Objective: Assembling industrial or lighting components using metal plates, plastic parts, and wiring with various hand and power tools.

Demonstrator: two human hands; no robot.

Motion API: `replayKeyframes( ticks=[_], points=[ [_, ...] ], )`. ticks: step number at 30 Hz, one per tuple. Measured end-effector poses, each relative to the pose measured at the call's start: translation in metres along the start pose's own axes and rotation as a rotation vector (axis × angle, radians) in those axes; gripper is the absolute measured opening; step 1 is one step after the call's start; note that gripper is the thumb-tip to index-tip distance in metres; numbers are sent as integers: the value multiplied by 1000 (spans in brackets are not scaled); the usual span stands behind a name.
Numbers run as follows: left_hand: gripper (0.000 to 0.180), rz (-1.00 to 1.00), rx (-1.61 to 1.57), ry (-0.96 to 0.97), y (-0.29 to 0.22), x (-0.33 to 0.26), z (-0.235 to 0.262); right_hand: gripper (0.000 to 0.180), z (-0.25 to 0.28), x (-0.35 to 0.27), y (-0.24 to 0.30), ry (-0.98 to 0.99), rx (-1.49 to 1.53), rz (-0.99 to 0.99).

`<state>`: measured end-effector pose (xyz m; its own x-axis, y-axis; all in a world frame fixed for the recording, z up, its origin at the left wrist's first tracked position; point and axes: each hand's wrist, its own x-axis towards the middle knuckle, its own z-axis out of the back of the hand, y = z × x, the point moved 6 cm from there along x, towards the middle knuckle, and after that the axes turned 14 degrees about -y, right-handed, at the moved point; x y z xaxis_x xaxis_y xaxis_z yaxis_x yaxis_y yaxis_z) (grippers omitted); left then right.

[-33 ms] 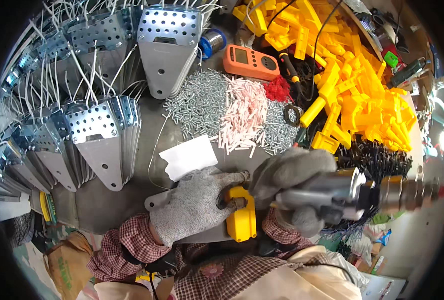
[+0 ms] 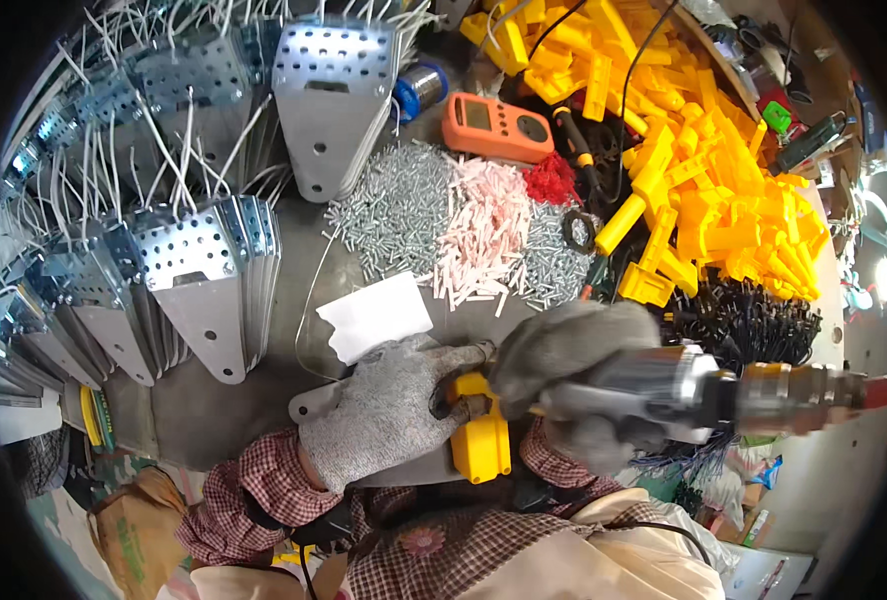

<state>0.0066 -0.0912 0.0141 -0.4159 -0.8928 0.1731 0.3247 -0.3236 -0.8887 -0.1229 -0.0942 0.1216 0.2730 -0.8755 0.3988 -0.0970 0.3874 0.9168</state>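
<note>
Head view, workbench. Left hand point(image 2: 389, 405), grey knit glove, fingers closed on a yellow plastic block point(image 2: 484, 440) lying on a flat metal plate point(image 2: 314, 403) at the bench's near edge. Right hand point(image 2: 574, 375), grey glove, clamped around a metal pneumatic screwdriver point(image 2: 704, 395), its tip at the block. Just beyond: white paper slip point(image 2: 374, 315); heaps of silver screws point(image 2: 399, 205) and pink wall plugs point(image 2: 484, 235); orange multimeter point(image 2: 496, 127); pile of yellow plastic parts point(image 2: 714, 180); perforated metal brackets point(image 2: 189, 280) stacked left.

Nothing has changed: the left hand point(image 2: 389, 410) still presses the yellow block point(image 2: 484, 440), the right hand point(image 2: 574, 385) still grips the tool point(image 2: 724, 392).
</note>
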Motion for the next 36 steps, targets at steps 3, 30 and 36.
replayKeyframes(
  ticks=[3,30,36],
  points=[
    [49,-6,-5,-15,5,-3,-3,62,-4,-13,-10,-372,115,-250],
    [38,-339,773,354,-84,15,-100,18,240,-47,-52,-278,-1687,135],
    [44,95,87,313,-73,66,-88,21,274,-58,10,-1024,-959,507]
  ],
)
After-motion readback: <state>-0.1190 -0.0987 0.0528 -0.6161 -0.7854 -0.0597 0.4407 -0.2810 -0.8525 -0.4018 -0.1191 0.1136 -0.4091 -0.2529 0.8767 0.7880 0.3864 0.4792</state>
